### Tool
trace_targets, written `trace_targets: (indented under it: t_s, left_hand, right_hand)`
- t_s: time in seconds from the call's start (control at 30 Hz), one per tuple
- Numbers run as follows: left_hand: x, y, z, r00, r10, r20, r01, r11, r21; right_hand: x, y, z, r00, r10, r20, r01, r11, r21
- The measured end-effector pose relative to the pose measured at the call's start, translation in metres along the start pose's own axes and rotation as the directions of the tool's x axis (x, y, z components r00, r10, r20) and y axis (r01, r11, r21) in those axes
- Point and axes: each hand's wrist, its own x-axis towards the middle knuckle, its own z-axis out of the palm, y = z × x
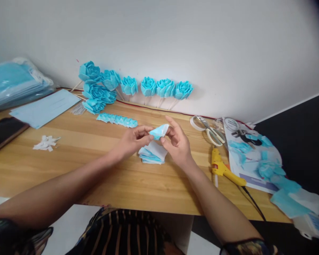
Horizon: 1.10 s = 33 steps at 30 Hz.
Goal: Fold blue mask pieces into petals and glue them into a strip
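Between my two hands I hold a small folded piece of blue and white fabric (159, 131), shaped roughly like a triangle. My left hand (136, 140) pinches its left end between thumb and fingers. On the right side my right hand (177, 142) grips the other end with its thumb and bent fingers, the index finger pointing up and away. Just below, a stack of blue and white fabric pieces (152, 153) lies on the wooden table (117, 180). A row of folded blue petals (117, 120) sits beyond my left hand.
Several blue fabric flowers on sticks (148, 86) lean against the wall. Scissors (214, 132), a yellow glue gun (223, 168) with a cord, and blue scraps (271, 168) lie at right. At left are white strips (46, 143), a phone (5, 132), blue sheets (45, 108) and a plastic-wrapped pack (14, 83).
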Motion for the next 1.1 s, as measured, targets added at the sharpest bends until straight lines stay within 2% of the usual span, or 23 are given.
trace_targets:
  t_s: [0.17,0.43,0.7,0.83,1.1]
  left_hand:
    - [-0.002,0.003,-0.002,0.999,0.038,0.013,-0.037,0.999,-0.032]
    - [0.001,0.001,0.000,1.000,0.011,0.020,-0.011,1.000,0.006]
    - [0.003,0.002,0.001,1.000,0.022,0.009,-0.022,1.000,-0.003]
    - [0.003,0.001,0.000,1.000,0.013,0.016,-0.013,1.000,0.004]
    - [0.002,-0.003,0.000,0.995,-0.061,0.076,0.056,0.996,0.070]
  right_hand:
    - [0.000,0.000,0.001,1.000,-0.013,0.010,0.013,1.000,0.013]
    - [-0.002,0.003,0.005,0.999,-0.008,0.043,0.007,1.000,0.024]
    - [0.001,0.000,-0.002,0.991,0.045,0.125,-0.057,0.994,0.097]
    - [0.004,-0.002,-0.006,0.997,0.056,0.062,-0.064,0.988,0.141]
    - [0.006,-0.008,-0.006,0.993,0.115,-0.013,-0.113,0.990,0.079]
